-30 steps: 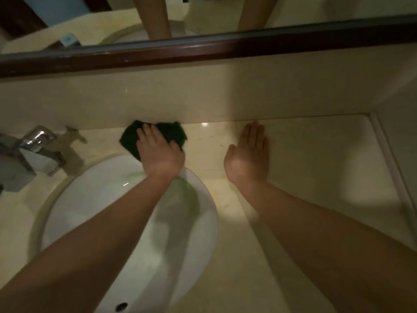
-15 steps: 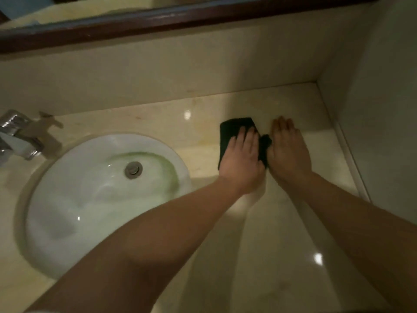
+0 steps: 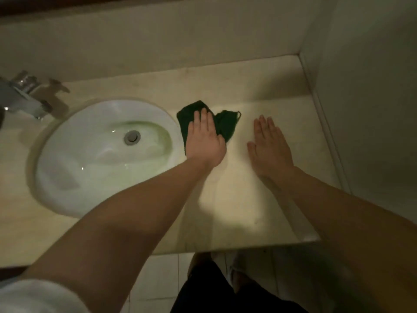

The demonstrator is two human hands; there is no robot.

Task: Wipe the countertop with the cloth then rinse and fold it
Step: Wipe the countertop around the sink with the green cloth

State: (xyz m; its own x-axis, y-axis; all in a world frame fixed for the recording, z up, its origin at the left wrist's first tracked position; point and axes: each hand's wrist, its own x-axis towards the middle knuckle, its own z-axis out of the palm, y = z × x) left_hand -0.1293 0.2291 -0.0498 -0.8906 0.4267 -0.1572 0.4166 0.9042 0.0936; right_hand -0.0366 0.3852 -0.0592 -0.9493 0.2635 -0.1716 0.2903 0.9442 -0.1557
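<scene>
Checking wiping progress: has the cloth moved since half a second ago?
Yes. The dark green cloth under the left hand slid left, now beside the sink rim.

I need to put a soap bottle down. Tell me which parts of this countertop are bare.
Bare: the back strip between the backsplash and the cloth, the corner by the side wall beyond the right hand, and the front edge between both forearms. Crowded: beside the sink, where the left hand presses the cloth.
</scene>
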